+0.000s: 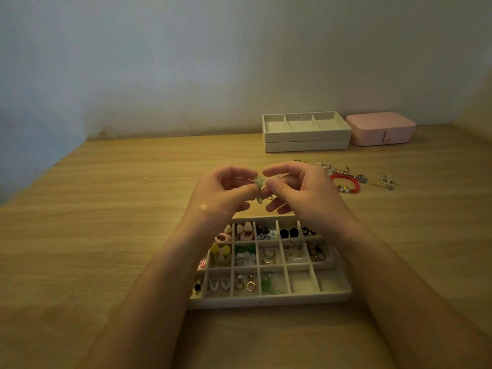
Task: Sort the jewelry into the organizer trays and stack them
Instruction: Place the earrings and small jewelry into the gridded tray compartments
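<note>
Head camera, looking down a wooden table [106, 235] toward a plain wall. Both hands are raised together just past the far edge of the nearest tray [266, 301]. The left hand [222, 194] pinches a small pale green piece [258, 182] between thumb and forefinger, its other fingers curled under. The right hand [302, 193] meets it from the other side, thumb tip against the same piece and forefinger arched over it, lower fingers loosely bent. The piece is off the table, between the two sets of fingertips (too blurred to tell what kind of jewelry it is).

The tray lies below the wrists, partly hidden by the forearms. It is cream, split into small square compartments in three rows. The far row holds pink rings [223, 237], cream hearts [245, 228] and black squares [288, 233]. The middle row holds yellow studs [221, 250] and gold hoops [268, 257]. The near row holds white earrings [219, 284], gold rings [245, 284] and a green item [267, 284].

To the right of the hands, loose on the table, lie a red bracelet [346, 183] and silver chains [387, 181]. Against the wall sit two more cream trays [306, 138], one stacked on the other, the top one showing three long compartments. Just beside them to the right is a closed pink box [380, 129].
</note>
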`<move>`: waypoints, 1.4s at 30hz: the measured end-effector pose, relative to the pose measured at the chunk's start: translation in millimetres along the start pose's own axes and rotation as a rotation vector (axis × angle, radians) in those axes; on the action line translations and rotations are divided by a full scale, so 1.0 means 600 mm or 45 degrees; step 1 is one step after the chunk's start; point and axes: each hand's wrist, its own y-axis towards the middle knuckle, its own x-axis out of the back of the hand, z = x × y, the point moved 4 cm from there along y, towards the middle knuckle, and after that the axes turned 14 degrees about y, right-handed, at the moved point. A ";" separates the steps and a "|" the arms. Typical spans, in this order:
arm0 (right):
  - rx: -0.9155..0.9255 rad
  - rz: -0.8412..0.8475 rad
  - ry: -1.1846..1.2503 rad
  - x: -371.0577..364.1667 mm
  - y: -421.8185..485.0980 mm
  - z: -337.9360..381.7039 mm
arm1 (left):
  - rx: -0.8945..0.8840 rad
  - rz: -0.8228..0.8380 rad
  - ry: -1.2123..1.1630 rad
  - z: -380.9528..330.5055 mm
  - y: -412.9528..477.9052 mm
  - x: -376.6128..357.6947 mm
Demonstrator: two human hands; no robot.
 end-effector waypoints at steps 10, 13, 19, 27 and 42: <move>-0.037 -0.088 0.249 0.018 0.000 0.001 | 0.035 0.019 0.018 0.000 -0.002 -0.003; -0.112 -0.094 0.378 0.023 0.002 0.002 | 0.011 0.014 0.063 0.001 -0.003 -0.003; -0.124 -0.185 0.395 0.026 0.003 -0.002 | 0.019 0.057 0.073 -0.003 -0.005 -0.004; 0.046 -0.327 0.081 0.034 0.005 0.000 | -0.010 0.110 0.167 -0.005 -0.005 0.000; -0.430 0.112 0.197 0.010 -0.022 0.040 | -0.237 0.346 0.576 -0.052 -0.065 0.020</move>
